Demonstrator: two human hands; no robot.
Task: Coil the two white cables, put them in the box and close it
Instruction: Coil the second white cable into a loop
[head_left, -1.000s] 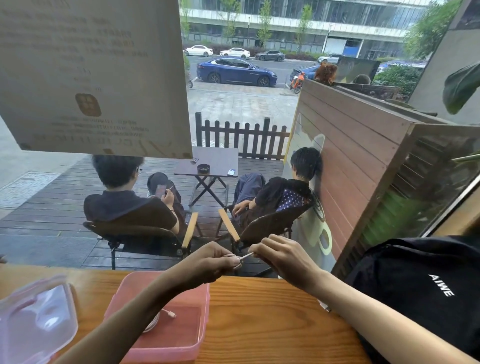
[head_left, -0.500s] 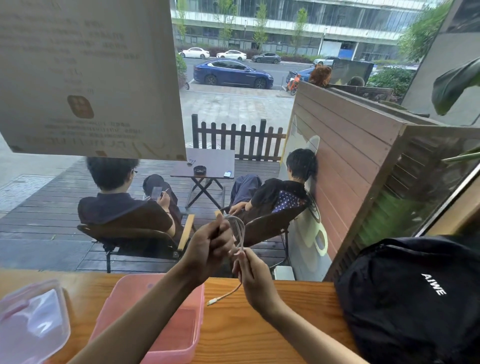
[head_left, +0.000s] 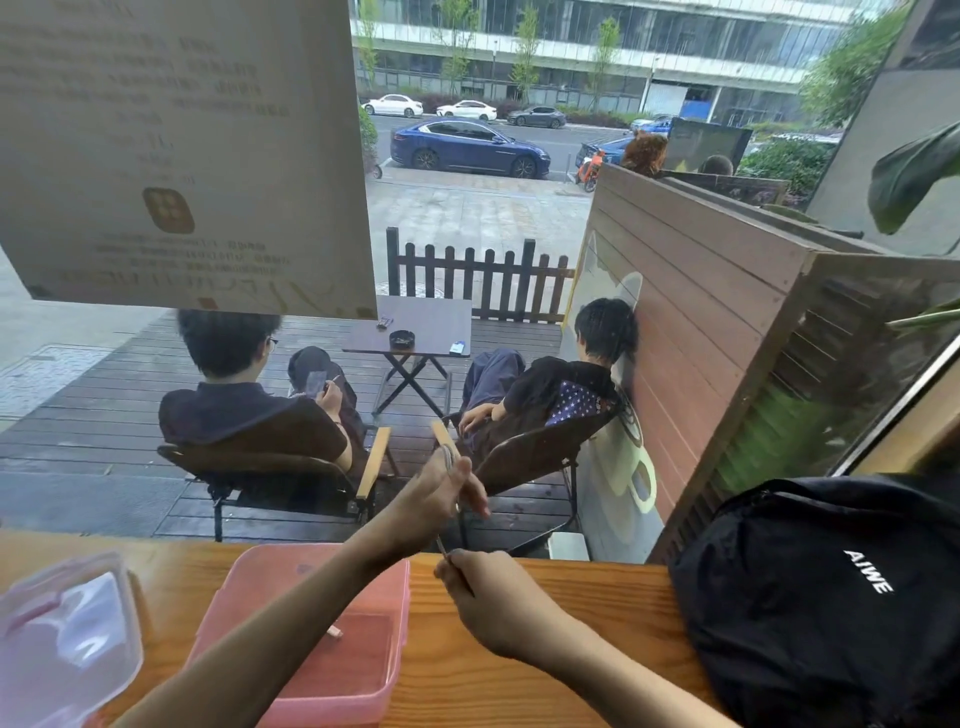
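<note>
So from the head camera: the left hand (head_left: 434, 493) is raised up over the far edge of the desk (head_left: 571, 623), fingers curled around a bunch of white cable (head_left: 450, 460) that loops over the top of the fist. It's motion-blurred, so I can't tell how many loops are in there. A strand of the cable runs down from that hand to the right hand (head_left: 493, 603), which sits lower, just over the desk, pinching the strand between thumb and fingers.

The pink box (head_left: 363, 670) is open on the desk, under the left forearm. There's a small white plug end (head_left: 335, 632) showing inside it, probably the other cable, but the arm hides the rest. The clear lid (head_left: 67, 639) lies off to the left of the box, apart from it.

A black backpack (head_left: 831, 597) sits on the right end of the desk. Through the window, two people sit in chairs out on a wooden deck.
</note>
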